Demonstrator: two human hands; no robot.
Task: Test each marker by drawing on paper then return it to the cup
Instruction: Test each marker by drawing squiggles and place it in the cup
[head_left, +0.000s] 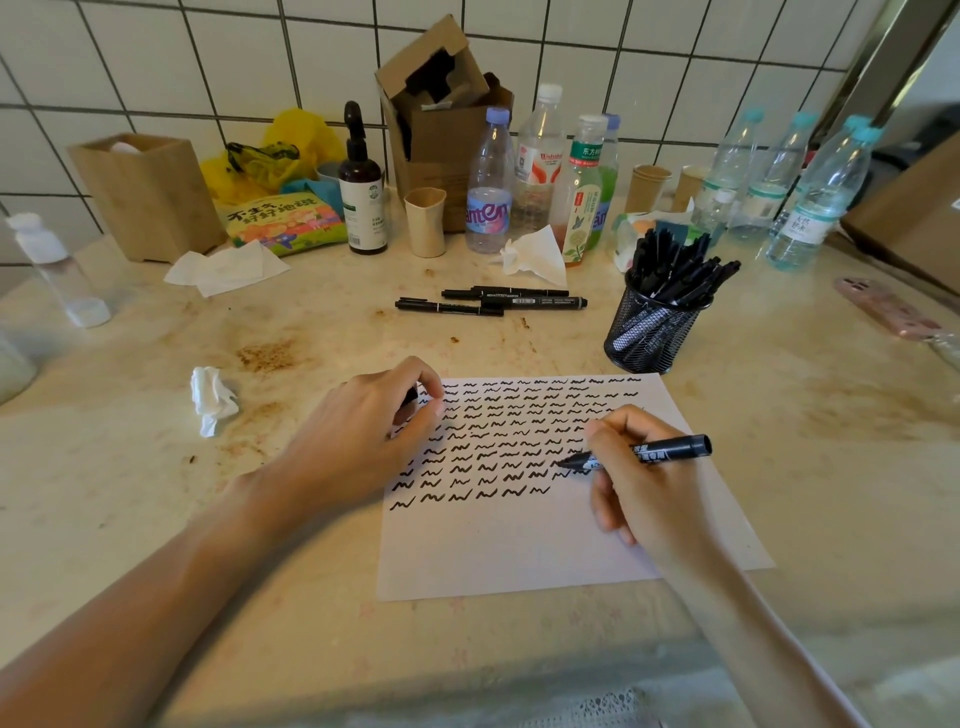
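Writing on one white sheet of paper (519, 551): right hand (636, 483) pinches one uncapped black marker (649, 454), fingers curled round the barrel, tip touching the sheet at the end of a row of squiggles. Rows of black zigzag marks cover the sheet's upper part; lower part bare. Left hand (363, 436) rests on the sheet's top left corner, fingers curled round a small black piece, probably the cap (410, 395), mostly hidden. One round black wire-mesh cup (652, 332) just beyond the sheet's top right corner, packed with black markers, too many and too overlapped to count. Three more black markers (491, 300) lie capped, side by side on the stained beige countertop (156, 415), between the sheet and the bottles. Behind them: clear plastic bottles, about eight, four with pale blue caps grouped at the right (810, 192); one dark brown glass dropper bottle (362, 192); one beige cup (426, 221); two brown paper cups (647, 187). One open cardboard box (441, 130) against the white tiled wall, one wooden box (148, 195) at the left. Crumpled white tissues: one wad (213, 397) left of the hand, more near the bottles. One pink phone (883, 306) at the far right.
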